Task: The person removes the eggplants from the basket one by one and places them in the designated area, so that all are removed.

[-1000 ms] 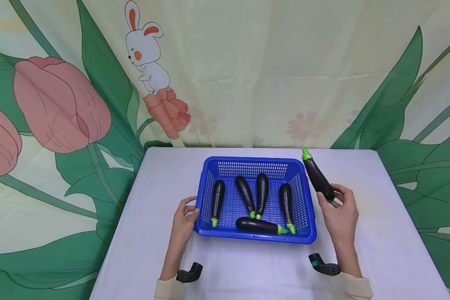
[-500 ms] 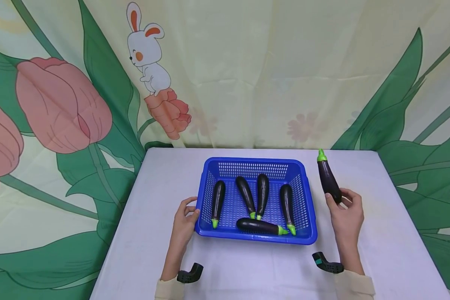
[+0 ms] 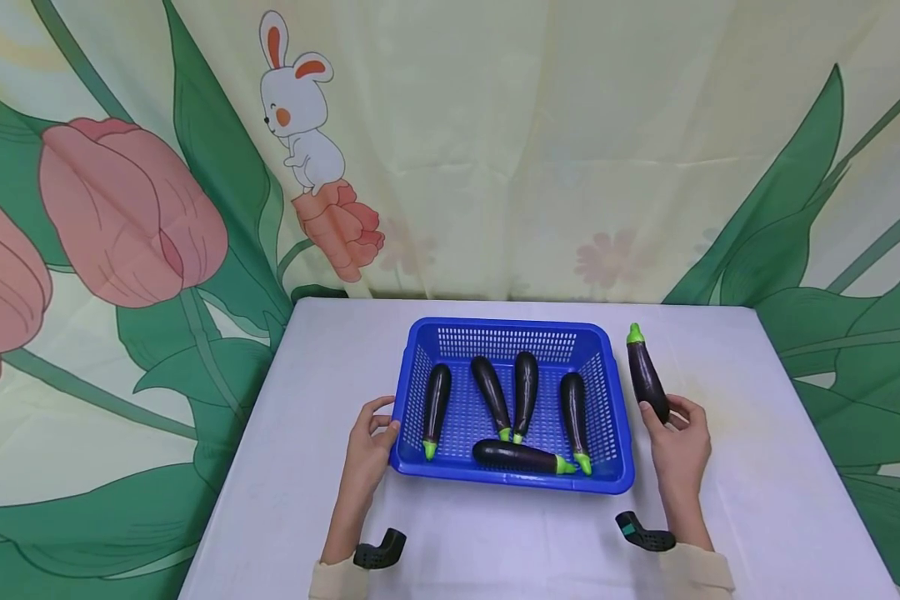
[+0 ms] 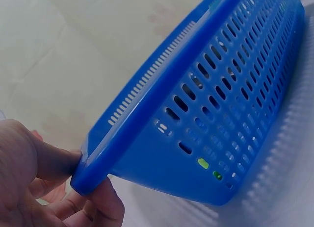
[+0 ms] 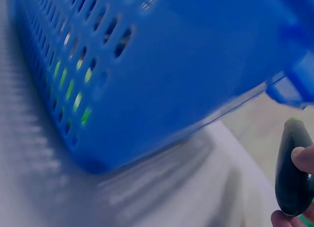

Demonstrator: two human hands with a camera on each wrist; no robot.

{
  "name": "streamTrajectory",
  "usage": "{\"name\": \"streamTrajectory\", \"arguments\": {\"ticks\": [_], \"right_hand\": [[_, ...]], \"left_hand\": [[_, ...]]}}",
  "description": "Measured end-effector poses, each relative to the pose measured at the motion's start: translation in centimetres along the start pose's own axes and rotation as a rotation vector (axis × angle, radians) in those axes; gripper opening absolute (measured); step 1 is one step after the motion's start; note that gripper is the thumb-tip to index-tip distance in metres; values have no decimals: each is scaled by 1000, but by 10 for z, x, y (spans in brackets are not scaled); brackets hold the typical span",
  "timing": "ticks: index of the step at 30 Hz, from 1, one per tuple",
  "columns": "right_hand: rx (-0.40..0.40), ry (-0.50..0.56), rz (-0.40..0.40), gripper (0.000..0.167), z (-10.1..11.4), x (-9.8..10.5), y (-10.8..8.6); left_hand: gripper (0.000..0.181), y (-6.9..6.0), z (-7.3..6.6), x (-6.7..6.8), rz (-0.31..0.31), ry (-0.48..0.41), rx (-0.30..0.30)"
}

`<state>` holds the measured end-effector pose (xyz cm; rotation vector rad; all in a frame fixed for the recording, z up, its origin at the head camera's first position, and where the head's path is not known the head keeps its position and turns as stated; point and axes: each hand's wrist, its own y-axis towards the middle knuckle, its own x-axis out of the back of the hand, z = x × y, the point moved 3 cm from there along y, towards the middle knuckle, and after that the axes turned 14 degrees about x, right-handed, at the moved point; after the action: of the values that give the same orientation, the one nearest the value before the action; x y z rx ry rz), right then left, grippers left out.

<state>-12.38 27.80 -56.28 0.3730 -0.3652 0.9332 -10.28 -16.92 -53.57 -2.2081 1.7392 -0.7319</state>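
Held eggplant (image 3: 648, 377) shifted left; only head view shows five others (image 3: 526, 388).

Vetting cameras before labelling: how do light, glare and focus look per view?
Head: fairly even light, eggplants crisp with small glints; left wrist: dimmer, left hand in shade, blue plastic basket holes readable; right wrist: softest, basket wall blurred, dark shadow streaks on the white tablecloth, held eggplant dull, partly covered by fingers.

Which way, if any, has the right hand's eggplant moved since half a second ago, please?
Yes; in the head view the held eggplant has shifted toward the blue basket and slightly lower in the picture.
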Motion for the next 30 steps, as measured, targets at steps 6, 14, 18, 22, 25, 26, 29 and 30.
{"name": "streamTrajectory", "arguments": {"ticks": [6, 14, 18, 22, 25, 26, 29, 30], "right_hand": [[19, -25, 8, 57, -9, -3, -2], [26, -17, 10, 56, -14, -6, -4], [22, -20, 1, 57, -15, -6, -3], [20, -27, -19, 56, -16, -6, -2], [27, -36, -34, 55, -18, -6, 0], [28, -43, -38, 54, -19, -5, 0], [25, -60, -39, 54, -22, -5, 2], [23, -65, -37, 53, -23, -5, 2]], "left_hand": [[43, 0, 0, 0, 1, -7, 2], [42, 1, 1, 0, -3, -3, 4], [42, 2, 2, 0, -11, -1, -8], [42, 2, 2, 0, -18, 1, -21], [42, 3, 2, 0, -19, 2, -28], [42, 3, 2, 0, -19, 1, -30], [42, 3, 2, 0, -21, 5, -33], [42, 3, 2, 0, -22, 5, -34]]}}
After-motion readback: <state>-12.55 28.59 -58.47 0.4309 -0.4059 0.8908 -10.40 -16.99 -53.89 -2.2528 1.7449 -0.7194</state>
